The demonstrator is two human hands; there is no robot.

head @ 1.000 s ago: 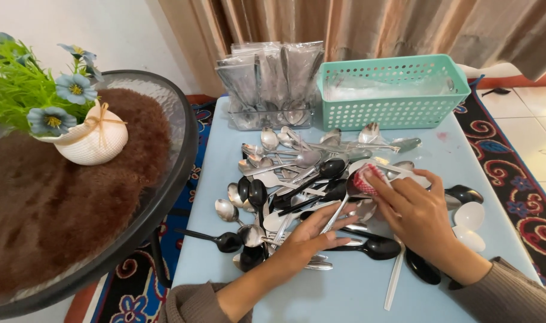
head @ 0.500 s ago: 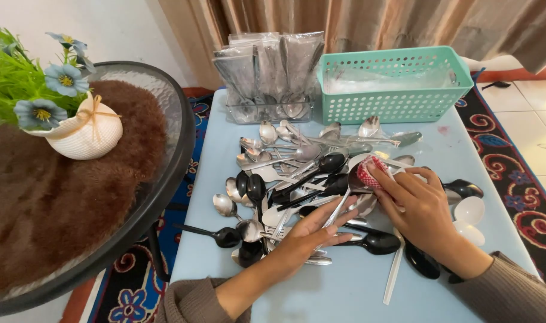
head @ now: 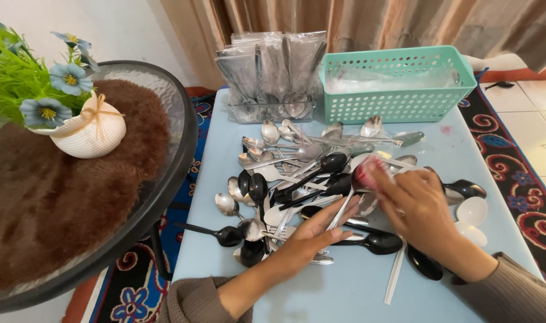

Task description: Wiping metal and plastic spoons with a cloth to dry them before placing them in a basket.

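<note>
A heap of spoons [head: 297, 179], silver, black and white, covers the middle of a light blue table [head: 344, 293]. My left hand [head: 312, 232] lies flat on the heap's near side. Its fingers are spread and touch a pale spoon handle [head: 340, 212]. My right hand [head: 419, 209] hovers over the heap's right side. Its fingers are closed on a small red and white round object [head: 366, 172], which is blurred by motion. A black spoon [head: 374, 242] lies between the two hands.
A teal perforated basket [head: 398, 90] stands at the back of the table, beside clear packets of spoons [head: 273, 75]. White spoons [head: 471, 210] lie at the right edge. On the left are a round glass table [head: 177, 161] with a brown furry mat and a white flowerpot [head: 90, 134].
My right hand has shifted slightly with the red object, which is now blurred. My left hand stays on the heap in about the same place.
</note>
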